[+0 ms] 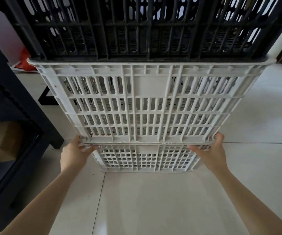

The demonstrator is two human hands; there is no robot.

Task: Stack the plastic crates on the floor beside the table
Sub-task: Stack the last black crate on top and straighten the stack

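**Pale tiles, three crates in one stack**

Pale floor tiles fill the lower half of my feed. A dark table stands down the left edge, with a cardboard box under it at the left. A red item lies on the tiles at upper left, partly hidden behind the stack.

The stack stands at the centre of the frame, just right of the table. The bottom white crate sits on the floor. The middle white crate sits on its rim. The black crate sits on top of that and runs off the upper edge of the frame.

All three are slotted. Through the white slats I see only ribs and dark gaps, so I cannot tell what is inside either one. Daylight shows through the upper slots of the black crate, and its contents are also unclear.

My left hand grips the lower left corner of the middle white crate. The thumb lies up the corner and the fingers are curled into the seam above the bottom crate. My right hand holds the lower right corner the same way, with its fingers tucked along the seam.
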